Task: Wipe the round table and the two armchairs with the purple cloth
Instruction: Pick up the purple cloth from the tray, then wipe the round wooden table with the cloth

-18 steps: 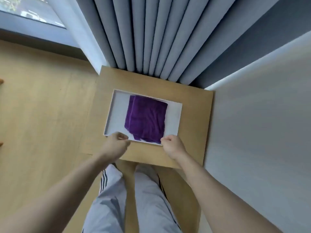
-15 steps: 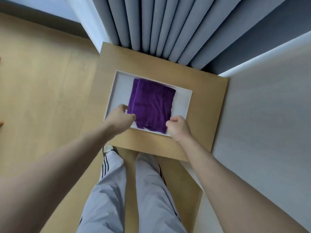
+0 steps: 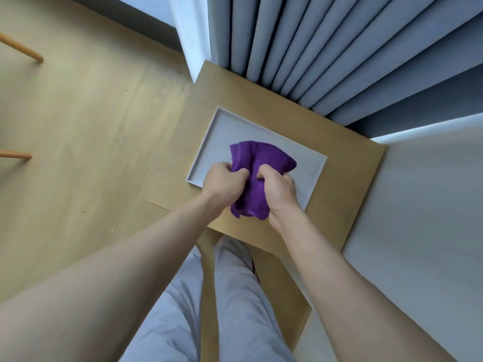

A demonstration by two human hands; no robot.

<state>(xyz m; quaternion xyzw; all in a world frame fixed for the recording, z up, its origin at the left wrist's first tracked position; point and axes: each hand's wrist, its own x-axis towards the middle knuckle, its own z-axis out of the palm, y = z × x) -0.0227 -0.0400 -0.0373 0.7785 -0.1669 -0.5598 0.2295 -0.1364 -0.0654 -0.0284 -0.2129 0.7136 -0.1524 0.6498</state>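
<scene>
Our hands have moved in from the tray's (image 3: 209, 142) near edge and bunched the cloth (image 3: 257, 163). Left hand (image 3: 222, 182) and right hand (image 3: 278, 188) both grip it over the tray; soft and light, it takes a grab anywhere.

No readable text, labels, brands or numbers on anything

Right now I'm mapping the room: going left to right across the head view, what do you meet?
Orange furniture legs → wooden floor → left hand → purple cloth → right hand → white wall.
</scene>
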